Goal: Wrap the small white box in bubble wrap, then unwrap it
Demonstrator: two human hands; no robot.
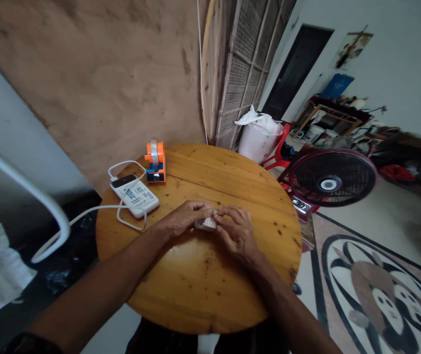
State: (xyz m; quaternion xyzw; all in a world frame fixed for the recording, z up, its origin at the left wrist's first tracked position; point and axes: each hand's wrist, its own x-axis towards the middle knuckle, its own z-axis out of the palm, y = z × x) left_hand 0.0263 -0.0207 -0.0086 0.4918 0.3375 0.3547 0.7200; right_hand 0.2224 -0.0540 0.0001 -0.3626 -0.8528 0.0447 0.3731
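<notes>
Both my hands meet over the middle of a round wooden table (203, 275). Between them is a small, pale, partly see-through packet (207, 223); its exact kind is too small to make out. My left hand (187, 216) pinches its left side with thumb and fingers. On the other side, my right hand (237, 231) has its fingertips closed on the packet's upper right edge. The fingers cover part of it.
Left on the table lie a white power bank (136, 196) with a looped white cable and an orange and blue tape dispenser (156, 162). A dark red fan (330, 179) stands just off the right edge. A white sack (260, 135) and red chair (278, 147) are behind.
</notes>
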